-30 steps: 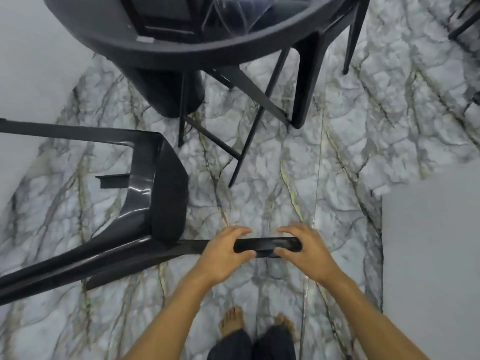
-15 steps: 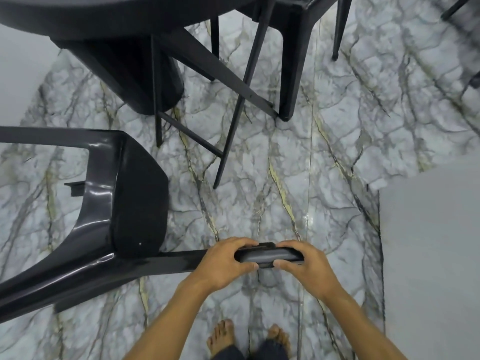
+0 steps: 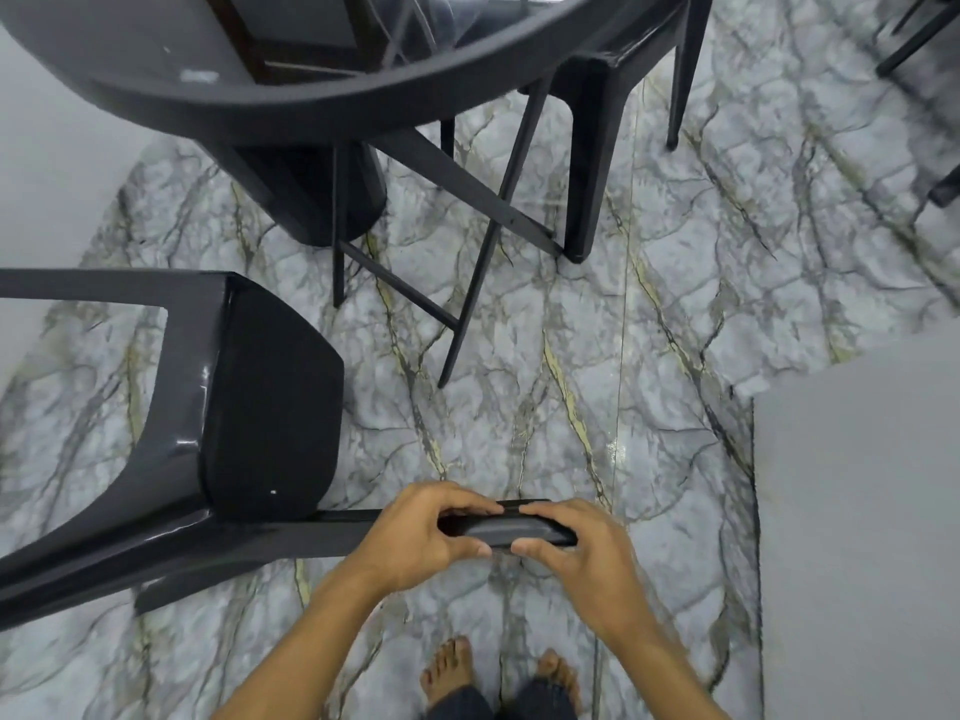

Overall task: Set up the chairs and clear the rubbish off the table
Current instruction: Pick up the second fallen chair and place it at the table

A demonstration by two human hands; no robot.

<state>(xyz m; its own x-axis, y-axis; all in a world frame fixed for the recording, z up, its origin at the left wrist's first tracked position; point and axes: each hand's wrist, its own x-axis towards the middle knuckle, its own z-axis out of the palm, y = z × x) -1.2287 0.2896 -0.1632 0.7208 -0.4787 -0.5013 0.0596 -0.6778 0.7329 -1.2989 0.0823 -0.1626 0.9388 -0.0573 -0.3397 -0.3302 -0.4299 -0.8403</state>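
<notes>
Head camera showed you gripping the black chair [image 3: 270, 407] by its top rail [image 3: 519, 532]. Your left hand [image 3: 421, 532] and right hand [image 3: 576, 553] were each curled round that rail, fingers over the top and thumbs underneath. The chair was tipped on its side low at your left, with its seat facing the camera and its legs running off the left edge. You could not tell from this view whether it touched the floor [image 3: 545, 366].

Compared with half a second before, your two hands had drawn closer together on the rail, so that the thumbs almost met. The seat had turned to show more of its dark face. Your view had also lifted: the round top of the desk [image 3: 311, 103], cut off at the upper edge earlier, was back in sight, with its pedestal below it. The second chair [image 3: 592, 148] stood upright just beside the desk at the upper right, as it had before. Your bare feet [image 3: 452, 667] remained at the bottom, below the rail.

A small pale patch [image 3: 199, 75] lay on the desk top. It was too blurred to show any writing.
</notes>
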